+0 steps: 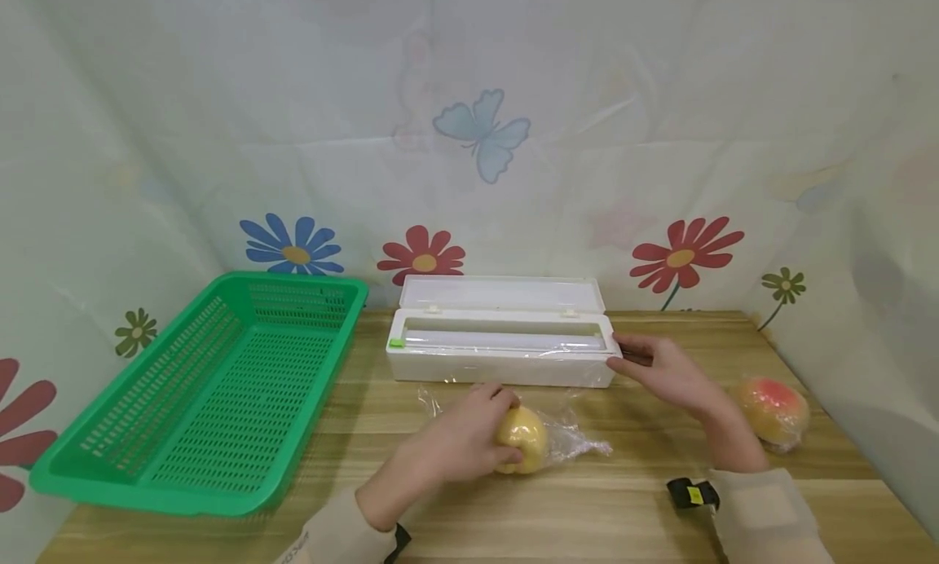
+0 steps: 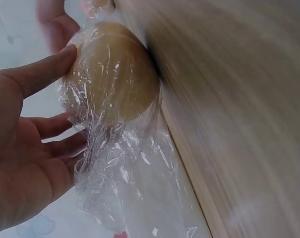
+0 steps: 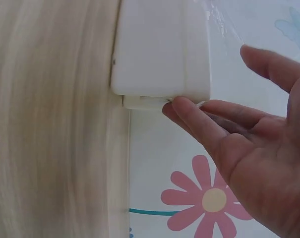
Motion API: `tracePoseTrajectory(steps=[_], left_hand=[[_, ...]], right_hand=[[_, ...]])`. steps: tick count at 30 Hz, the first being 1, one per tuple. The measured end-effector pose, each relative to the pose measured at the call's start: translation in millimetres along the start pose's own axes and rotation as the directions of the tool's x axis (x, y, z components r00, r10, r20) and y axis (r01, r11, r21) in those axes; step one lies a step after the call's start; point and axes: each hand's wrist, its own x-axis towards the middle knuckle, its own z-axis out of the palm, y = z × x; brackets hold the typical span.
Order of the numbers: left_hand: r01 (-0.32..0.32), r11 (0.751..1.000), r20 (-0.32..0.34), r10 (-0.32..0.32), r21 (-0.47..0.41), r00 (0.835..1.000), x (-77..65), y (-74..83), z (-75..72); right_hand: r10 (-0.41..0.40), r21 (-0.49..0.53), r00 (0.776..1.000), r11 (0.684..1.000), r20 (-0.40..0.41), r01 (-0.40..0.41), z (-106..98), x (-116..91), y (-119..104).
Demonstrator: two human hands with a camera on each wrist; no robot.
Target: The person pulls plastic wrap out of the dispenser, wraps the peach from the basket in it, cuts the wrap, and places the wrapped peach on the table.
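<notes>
My left hand (image 1: 469,434) holds a round yellow fruit (image 1: 524,438) on the table, thumb and fingers around its left side. Clear cling film (image 2: 120,163) covers the fruit and trails loosely from it in the left wrist view. Behind it stands a white cling film dispenser (image 1: 502,370) with its lid (image 1: 502,293) raised and a roll (image 1: 506,340) inside. My right hand (image 1: 663,372) touches the dispenser's right end with its fingertips. In the right wrist view, the fingers (image 3: 199,116) reach the end's edge, while the thumb stands apart.
At the left is a green plastic basket (image 1: 323,413) with slotted walls. A red and yellow fruit (image 1: 773,409), wrapped in film, sits near the right table edge. A green slider (image 1: 397,343) is at the dispenser's left end. A flower-printed sheet (image 1: 557,197) hangs behind the wooden table (image 1: 609,515).
</notes>
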Motion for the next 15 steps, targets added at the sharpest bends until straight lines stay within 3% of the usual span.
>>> tracePoseTrajectory(steps=[10, 15], left_hand=[[0.034, 0.994, 0.054, -0.029, -0.1, 0.998, -1.8, -5.6, -5.7], [0.042, 0.992, 0.088, -0.031, -0.119, 0.996, -1.0, -9.5, -7.8]], right_hand=[[-0.019, 0.126, 0.994, 0.992, 0.112, 0.005, -6.2, -5.2, -1.0], [-0.023, 0.168, 0.996, 0.986, 0.086, 0.008, -8.3, -6.7, 0.7]])
